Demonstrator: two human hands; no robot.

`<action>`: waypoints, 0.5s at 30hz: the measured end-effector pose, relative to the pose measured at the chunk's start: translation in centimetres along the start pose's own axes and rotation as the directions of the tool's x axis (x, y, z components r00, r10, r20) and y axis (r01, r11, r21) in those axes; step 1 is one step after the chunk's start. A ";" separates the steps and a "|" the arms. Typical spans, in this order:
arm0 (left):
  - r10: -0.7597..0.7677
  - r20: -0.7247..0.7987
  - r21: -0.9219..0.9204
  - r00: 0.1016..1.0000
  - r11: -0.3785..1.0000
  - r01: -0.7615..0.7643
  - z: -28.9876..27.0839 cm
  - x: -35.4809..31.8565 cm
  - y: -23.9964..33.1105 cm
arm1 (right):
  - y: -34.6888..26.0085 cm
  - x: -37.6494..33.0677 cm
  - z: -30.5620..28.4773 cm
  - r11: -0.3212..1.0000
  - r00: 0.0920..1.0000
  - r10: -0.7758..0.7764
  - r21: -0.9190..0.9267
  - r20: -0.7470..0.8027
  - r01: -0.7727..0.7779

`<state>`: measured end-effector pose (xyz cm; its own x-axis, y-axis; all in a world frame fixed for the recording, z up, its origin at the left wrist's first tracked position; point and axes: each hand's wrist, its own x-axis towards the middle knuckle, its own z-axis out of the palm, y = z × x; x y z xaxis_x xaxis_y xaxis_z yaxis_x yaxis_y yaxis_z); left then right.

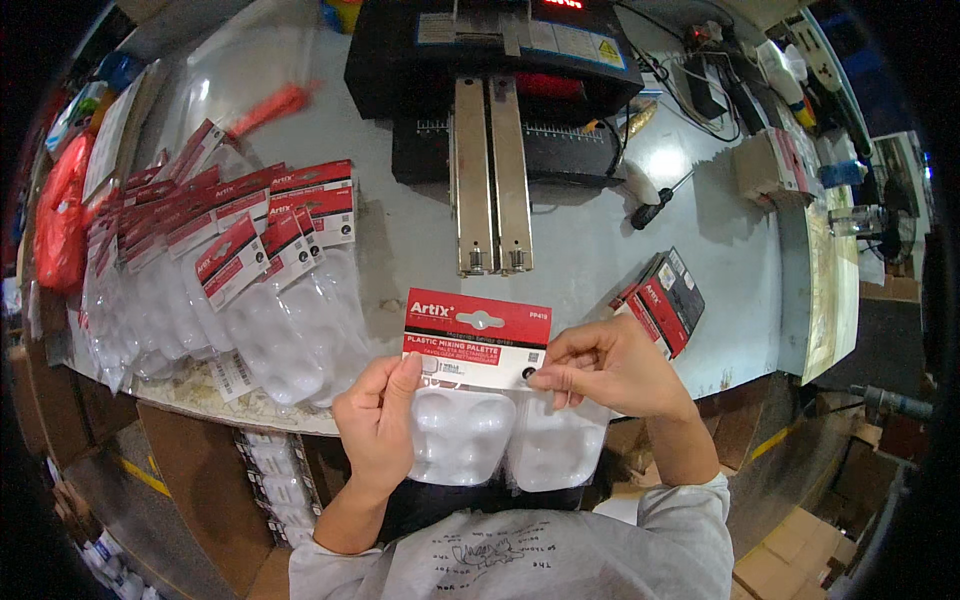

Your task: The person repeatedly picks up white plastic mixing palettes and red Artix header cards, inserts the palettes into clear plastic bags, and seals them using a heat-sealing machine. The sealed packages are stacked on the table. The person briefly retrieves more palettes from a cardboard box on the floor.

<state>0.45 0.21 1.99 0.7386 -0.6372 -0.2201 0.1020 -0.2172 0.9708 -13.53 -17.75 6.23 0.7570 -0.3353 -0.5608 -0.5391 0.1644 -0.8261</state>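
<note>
In front of my body I hold up a red and white header card [478,322] with a hang hole near its top. Below it hang white plastic paint palettes [458,437] with round wells, in what looks like a clear bag. My left hand [378,405] is closed on the card's lower left corner, thumb on the front. Near the lower right corner, my right hand [615,368] pinches the card's edge between thumb and fingers. A stack of similar cards [665,305] lies on the table beyond my right hand.
Packed palettes [275,335] with red cards pile up at the left of the table. A black machine [490,50] with two metal rails [490,175] juts toward me from the back. To its right lie a screwdriver [660,203] and a block of cards [772,168].
</note>
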 end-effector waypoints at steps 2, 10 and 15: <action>-0.001 0.003 0.022 1.000 1.000 0.001 0.1 0.2 -0.5 | 0.6 -0.1 -0.1 0.988 0.994 0.100 0.111 0.038 -0.104; 0.118 0.028 0.357 0.993 0.926 -0.120 2.2 3.4 -1.9 | 2.7 3.8 -0.7 0.956 0.991 0.125 0.274 -0.042 -0.109; 0.061 -0.012 0.399 0.998 0.916 -0.051 3.5 6.7 -3.1 | 3.4 6.1 -0.9 0.934 0.979 0.040 0.355 -0.198 0.033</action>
<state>2.74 -5.93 -2.84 0.7515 -0.6402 -0.1594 -0.2100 -0.4611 0.8621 -11.06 -20.03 0.11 0.6465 -0.5054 -0.5714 -0.3472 0.4720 -0.8104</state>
